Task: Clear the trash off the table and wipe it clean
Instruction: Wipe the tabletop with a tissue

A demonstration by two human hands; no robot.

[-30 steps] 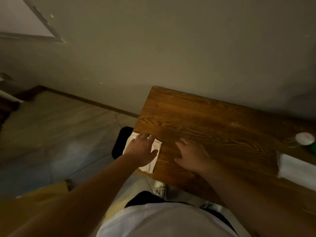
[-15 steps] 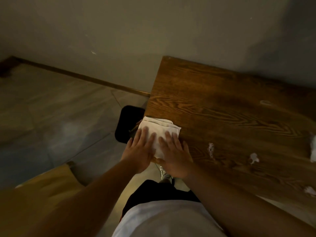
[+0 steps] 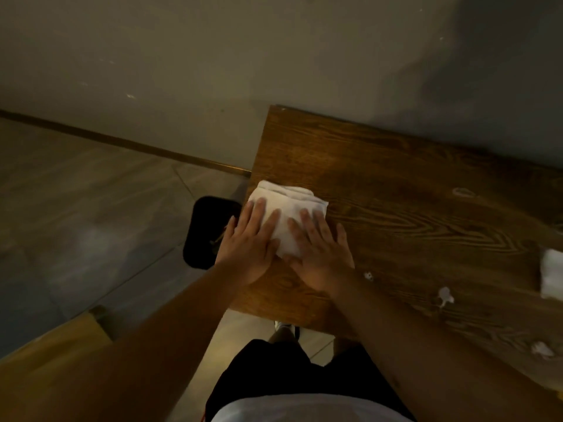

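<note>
1. Since half a second ago, the folded white cloth [image 3: 289, 220] has slid a little farther onto the brown wood-grain surface [image 3: 396, 184] from its left edge, both hands travelling with it.
2. The left hand [image 3: 246, 248] lies flat, fingers straight, pressing the cloth's left half; nothing is gripped.
3. The right hand [image 3: 320, 254] is likewise flat and spread, pressing the cloth's right half.
4. Small white paper scraps [image 3: 444, 295] lie on the surface well to the right, uncollected, with a larger white piece [image 3: 551, 277] at the frame's edge.
5. A black bin [image 3: 207, 229] stands on the floor just beside the surface's left end.
6. Risk, as I judge it: wiping rightward would push the scraps along or off the near edge onto the floor, because the trash has not been cleared first.
</note>
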